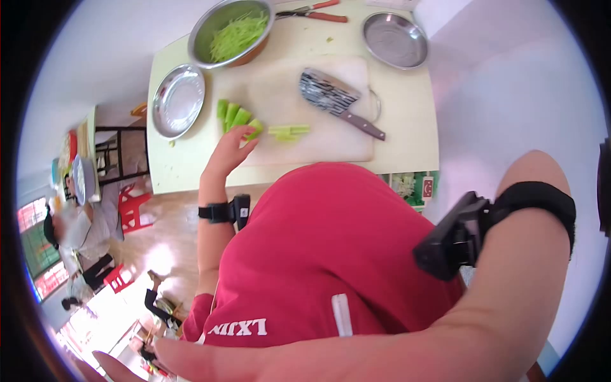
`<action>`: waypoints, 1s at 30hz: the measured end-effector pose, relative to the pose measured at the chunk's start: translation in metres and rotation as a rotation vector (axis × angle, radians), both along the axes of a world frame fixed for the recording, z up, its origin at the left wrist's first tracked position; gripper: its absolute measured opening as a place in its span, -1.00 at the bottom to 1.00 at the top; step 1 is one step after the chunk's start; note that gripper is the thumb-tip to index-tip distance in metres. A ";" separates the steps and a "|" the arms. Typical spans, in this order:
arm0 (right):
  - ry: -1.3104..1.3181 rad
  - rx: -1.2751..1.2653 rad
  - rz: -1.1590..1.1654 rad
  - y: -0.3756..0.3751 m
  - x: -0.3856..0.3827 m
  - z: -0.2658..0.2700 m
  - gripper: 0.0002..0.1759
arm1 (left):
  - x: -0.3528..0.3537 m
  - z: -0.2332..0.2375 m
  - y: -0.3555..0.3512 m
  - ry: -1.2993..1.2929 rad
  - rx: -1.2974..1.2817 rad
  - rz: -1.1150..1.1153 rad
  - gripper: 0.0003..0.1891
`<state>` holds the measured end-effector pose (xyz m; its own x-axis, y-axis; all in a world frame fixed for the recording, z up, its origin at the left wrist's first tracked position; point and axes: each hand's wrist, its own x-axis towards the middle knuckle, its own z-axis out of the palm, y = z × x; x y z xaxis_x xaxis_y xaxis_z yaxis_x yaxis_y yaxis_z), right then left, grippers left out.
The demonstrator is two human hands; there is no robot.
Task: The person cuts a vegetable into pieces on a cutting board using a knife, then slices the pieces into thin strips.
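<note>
On the white cutting board (286, 76), several thick green vegetable pieces (238, 116) lie side by side. My left hand (233, 148) reaches to their near ends, fingertips against them and the thumb held apart; I see nothing between thumb and fingers. To its right is a small pile of pale green strips (289, 132). A cleaver (331, 93) with a patterned blade and brown handle lies flat on the board. My right hand (210, 360) is raised close to the camera across the bottom, fingers stretched and apart, partly cut off by the frame. Nothing shows in it.
A metal bowl of green shreds (238, 39) stands at the back left, a shiny metal dish (179, 102) below it. Another metal dish (394, 41) sits at the back right. Red-handled tools (318, 14) lie between. Red stools (135, 207) and people are at left.
</note>
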<state>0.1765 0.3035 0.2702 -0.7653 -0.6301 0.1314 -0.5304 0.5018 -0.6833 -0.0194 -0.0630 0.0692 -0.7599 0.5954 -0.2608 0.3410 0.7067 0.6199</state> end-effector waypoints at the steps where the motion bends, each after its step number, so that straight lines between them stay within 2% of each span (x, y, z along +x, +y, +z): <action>1: 0.002 0.010 0.010 -0.004 -0.003 -0.006 -0.57 | 0.000 0.001 0.002 -0.018 0.000 -0.004 -0.66; 8: 0.061 0.155 0.079 -0.021 -0.022 -0.038 -0.54 | -0.004 -0.003 -0.005 0.019 0.024 0.020 -0.65; 11: 0.029 0.294 0.074 -0.008 -0.015 -0.039 -0.53 | 0.001 0.002 0.007 0.017 0.091 0.013 -0.67; 14: 0.011 0.420 0.073 -0.010 -0.012 -0.042 -0.51 | 0.003 0.006 0.013 0.001 0.037 0.008 -0.69; 16: -0.431 0.052 -0.052 -0.004 -0.001 -0.071 -0.51 | 0.007 -0.007 0.011 0.008 0.061 -0.015 -0.69; 17: -0.446 0.063 -0.043 0.003 0.007 -0.097 -0.51 | 0.009 -0.014 0.011 0.027 0.073 -0.044 -0.70; 19: -0.762 -0.247 -0.190 0.018 0.024 -0.147 -0.54 | 0.014 -0.021 0.018 -0.025 0.070 -0.054 -0.71; 21: -0.809 -0.284 -0.198 0.040 0.013 -0.161 -0.55 | 0.014 -0.027 0.029 -0.067 0.068 -0.082 -0.72; 22: -0.845 -0.317 -0.202 0.050 0.000 -0.169 -0.57 | 0.016 -0.033 0.034 -0.005 0.089 -0.088 -0.72; 24: -0.713 -0.137 -0.389 0.052 -0.027 -0.189 -0.55 | 0.019 -0.046 0.044 0.050 0.107 -0.095 -0.72; 25: -0.716 -0.139 -0.386 0.047 -0.038 -0.200 -0.55 | 0.018 -0.053 0.049 0.152 0.108 -0.081 -0.71; 26: -0.513 0.065 -0.413 0.039 -0.048 -0.212 -0.47 | 0.017 -0.060 0.052 0.253 0.107 -0.064 -0.70; 27: -0.307 0.263 -0.431 0.030 -0.056 -0.223 -0.37 | 0.017 -0.067 0.053 0.248 0.100 -0.057 -0.70; 28: -0.311 0.257 -0.422 0.020 -0.064 -0.233 -0.37 | 0.016 -0.071 0.055 0.244 0.069 -0.026 -0.72; 30: -0.192 0.517 -0.502 0.002 -0.078 -0.247 -0.17 | 0.014 -0.075 0.055 0.235 0.029 0.010 -0.74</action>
<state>0.0982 0.3051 0.0233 -0.9570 -0.1436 -0.2518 -0.0475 0.9347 -0.3524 -0.0051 -0.0082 -0.0056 -0.8036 0.5923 -0.0586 0.4717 0.6938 0.5443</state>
